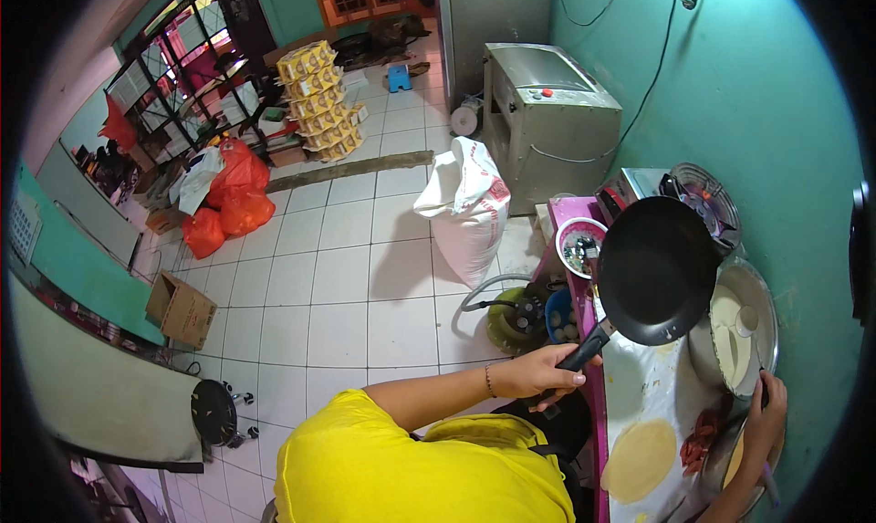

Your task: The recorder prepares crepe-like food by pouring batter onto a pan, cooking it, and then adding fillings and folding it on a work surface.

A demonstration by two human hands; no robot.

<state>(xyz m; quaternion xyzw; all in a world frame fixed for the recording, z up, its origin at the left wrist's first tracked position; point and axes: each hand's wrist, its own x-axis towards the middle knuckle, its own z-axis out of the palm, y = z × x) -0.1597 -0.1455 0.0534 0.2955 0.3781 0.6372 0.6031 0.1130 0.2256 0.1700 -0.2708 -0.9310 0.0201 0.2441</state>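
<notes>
My left hand (540, 370) is wrapped round the handle of a black frying pan (659, 272), holding it up over the table with its dark inner face showing. My right hand (768, 412) grips the thin handle of a ladle (746, 322). The ladle's round bowl is at the pale batter (723, 315) inside a large metal basin (771, 315) by the wall. A thin round crepe (639, 461) lies flat on the table's pale covering (643, 377). Beside it are some reddish pieces I cannot identify (700, 441). Partly behind my right forearm stands another bowl (730, 473).
Behind the pan is a burner (707, 199). A pink-rimmed bowl (579, 226) holds small items. Below the table's left edge stand a green gas cylinder (511, 331) with a hose and a blue bucket (558, 315). An upright white sack (467, 222) and a metal machine (557, 130) are farther off.
</notes>
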